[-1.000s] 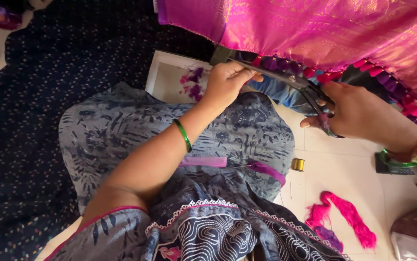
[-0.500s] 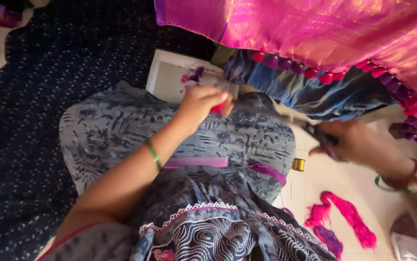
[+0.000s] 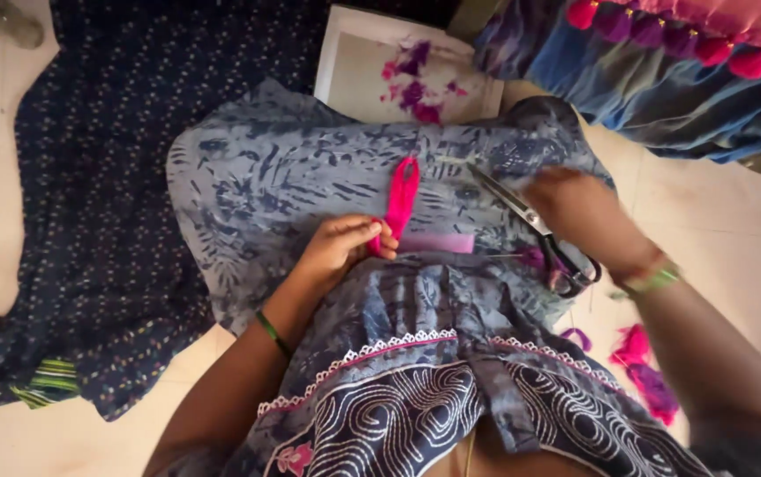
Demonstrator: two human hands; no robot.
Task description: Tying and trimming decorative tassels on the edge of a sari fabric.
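Pink thread loop (image 3: 401, 196) pinched by left hand (image 3: 338, 252); right hand (image 3: 582, 212) blurred.

Pale tiled floor (image 3: 734, 221), dark dotted cloth (image 3: 89, 221) spread on it, pink thread scraps (image 3: 641, 367), white board (image 3: 372, 79)

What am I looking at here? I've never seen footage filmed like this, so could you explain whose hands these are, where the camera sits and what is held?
The camera is worn on a person's head and looks down at their lap, so both hands are their own. The left hand pinches a loop of bright pink thread against the blue patterned cloth over their knees. The right hand, blurred, rests by a pair of scissors lying on that cloth. Beyond it sits a white tray with thread scraps; more pink threads lie on the floor.
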